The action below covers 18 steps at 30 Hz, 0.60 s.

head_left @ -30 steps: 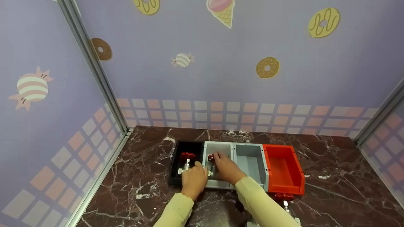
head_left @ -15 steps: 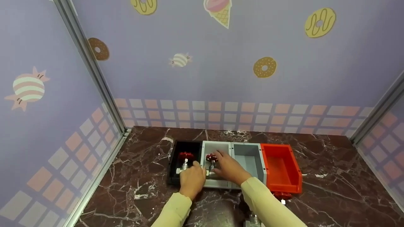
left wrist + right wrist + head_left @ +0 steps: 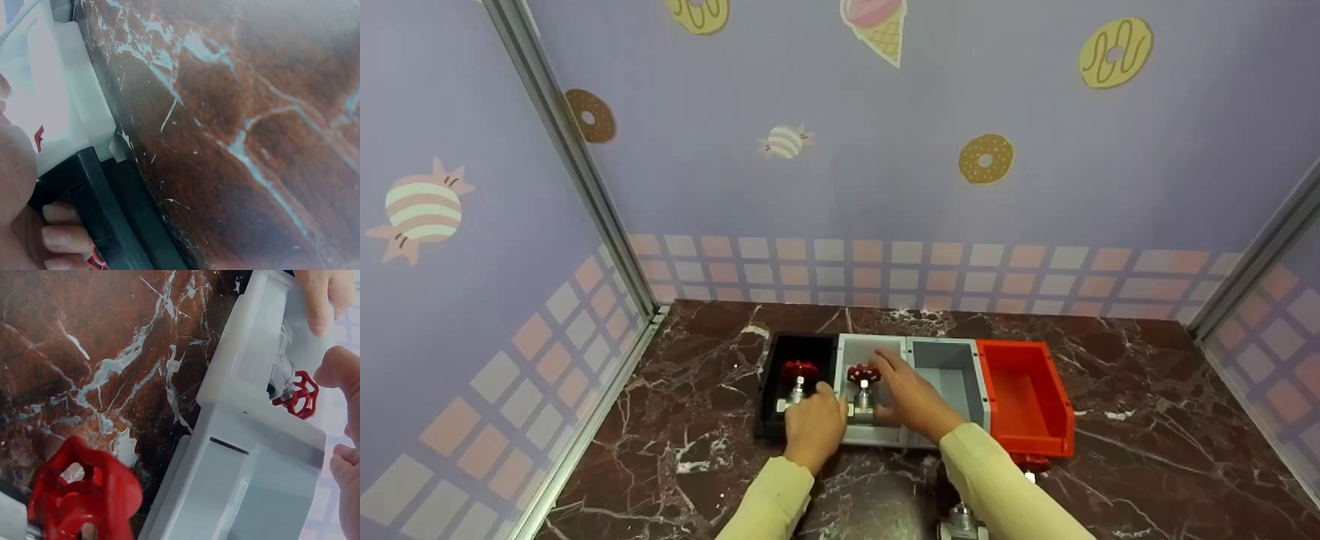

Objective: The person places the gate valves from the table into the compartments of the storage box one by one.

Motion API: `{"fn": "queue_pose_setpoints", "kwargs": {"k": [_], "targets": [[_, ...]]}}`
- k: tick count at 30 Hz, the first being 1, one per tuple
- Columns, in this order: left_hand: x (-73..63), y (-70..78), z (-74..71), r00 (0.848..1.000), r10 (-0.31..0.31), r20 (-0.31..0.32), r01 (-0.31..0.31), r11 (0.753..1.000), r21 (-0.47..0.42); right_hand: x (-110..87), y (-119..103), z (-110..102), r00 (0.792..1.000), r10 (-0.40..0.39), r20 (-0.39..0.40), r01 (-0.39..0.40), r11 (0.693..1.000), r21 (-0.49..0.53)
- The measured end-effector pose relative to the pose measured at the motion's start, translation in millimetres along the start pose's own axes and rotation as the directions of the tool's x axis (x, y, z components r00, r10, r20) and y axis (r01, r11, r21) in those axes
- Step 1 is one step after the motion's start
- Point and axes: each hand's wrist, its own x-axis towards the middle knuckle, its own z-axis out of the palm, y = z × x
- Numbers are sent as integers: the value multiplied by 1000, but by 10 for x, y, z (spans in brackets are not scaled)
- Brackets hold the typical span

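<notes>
A valve with a red handwheel [image 3: 864,373] stands in the white bin [image 3: 874,436]. To its right is my right hand [image 3: 915,397], fingers spread; the right wrist view shows its fingers beside the handwheel [image 3: 304,396], slightly apart from it. My left hand [image 3: 816,426] straddles the wall between the white bin and the black bin [image 3: 771,427]. In the left wrist view its curled fingers [image 3: 64,239] lie on the black bin's side of that wall. Inside the black bin, another valve [image 3: 799,386] is partly covered by the left hand.
A grey bin [image 3: 945,375] and an orange bin [image 3: 1027,397] continue the row rightward. In front, partly behind the right sleeve, are a red handwheel [image 3: 1030,461] and a metal valve body [image 3: 962,521]. Patterned walls enclose the marble-look table [image 3: 697,405].
My right hand has let go of the valve in the white bin and drawn right, fingers spreading. The left hand has stayed in place on the bin wall.
</notes>
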Motion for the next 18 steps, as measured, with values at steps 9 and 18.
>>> {"fn": "queue_pose_setpoints", "kwargs": {"k": [9, 18], "targets": [[0, 1, -4, 1000, -6, 13, 6, 1000, 2, -69, 44, 28, 999, 28, -25, -27, 999, 34], [-1, 4, -6, 1000, -5, 5, 5, 1000, -12, -128, 76, 49, 998, 35, -53, -29, 995, 94]]}}
